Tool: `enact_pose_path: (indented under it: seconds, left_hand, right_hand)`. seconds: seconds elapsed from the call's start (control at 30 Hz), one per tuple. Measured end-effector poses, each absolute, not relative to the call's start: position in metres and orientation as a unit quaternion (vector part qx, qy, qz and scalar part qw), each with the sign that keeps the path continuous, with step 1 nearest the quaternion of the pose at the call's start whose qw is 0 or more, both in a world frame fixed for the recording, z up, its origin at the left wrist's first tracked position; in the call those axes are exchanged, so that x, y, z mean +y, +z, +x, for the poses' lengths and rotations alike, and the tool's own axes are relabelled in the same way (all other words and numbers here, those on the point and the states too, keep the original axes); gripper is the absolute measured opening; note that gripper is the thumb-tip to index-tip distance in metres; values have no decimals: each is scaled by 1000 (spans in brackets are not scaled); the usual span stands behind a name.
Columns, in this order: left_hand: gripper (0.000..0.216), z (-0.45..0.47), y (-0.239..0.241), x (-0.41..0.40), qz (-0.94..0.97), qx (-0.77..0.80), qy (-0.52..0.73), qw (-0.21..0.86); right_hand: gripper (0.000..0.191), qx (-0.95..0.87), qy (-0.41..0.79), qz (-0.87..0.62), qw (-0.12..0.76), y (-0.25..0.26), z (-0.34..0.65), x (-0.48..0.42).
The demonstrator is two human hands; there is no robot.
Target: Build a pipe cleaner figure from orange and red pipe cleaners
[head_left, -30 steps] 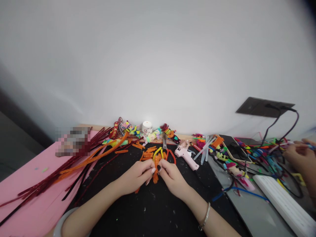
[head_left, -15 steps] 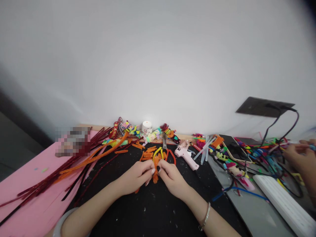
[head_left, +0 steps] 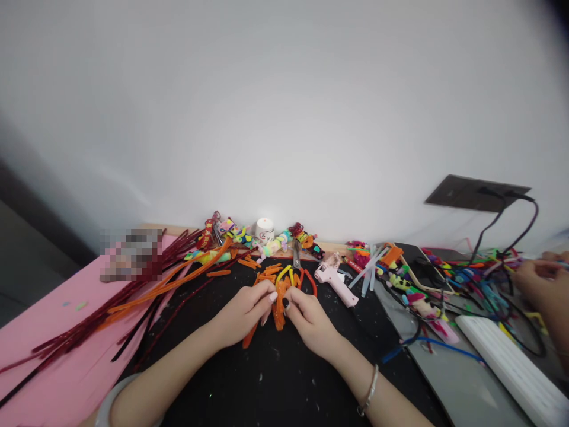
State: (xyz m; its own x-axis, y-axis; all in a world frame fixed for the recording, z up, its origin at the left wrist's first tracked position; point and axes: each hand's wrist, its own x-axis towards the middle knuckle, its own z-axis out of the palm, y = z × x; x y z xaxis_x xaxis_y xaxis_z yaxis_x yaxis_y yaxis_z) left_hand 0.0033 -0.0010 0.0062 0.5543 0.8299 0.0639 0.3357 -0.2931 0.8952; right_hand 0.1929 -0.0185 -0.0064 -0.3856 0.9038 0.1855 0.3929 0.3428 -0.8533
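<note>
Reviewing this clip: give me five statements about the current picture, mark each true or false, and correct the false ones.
1. The left hand and right hand are at an orange fuzzy piece. True.
2. The glue gun is solid black. False: the glue gun is pale pink.
3. The silver bracelet is on the left arm. False: the bracelet is on the right arm.
4. A white cup-shaped item stands beyond the hands, near the wall. True.
5. Another person's hand shows at the right edge. True.
</note>
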Motion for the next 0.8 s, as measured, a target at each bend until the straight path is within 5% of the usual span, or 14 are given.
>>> enact_pose_path:
  seconds: [0.6,0.8]
  left_hand:
    - [33,4,2,-1,736,386,298,470]
    - [32,4,5,-3,724,372,298,498]
  right_hand:
    - [20,-759,400,-403,319,-3,192,-21]
    - [29,-715,435,-399,375,-11,195,-17]
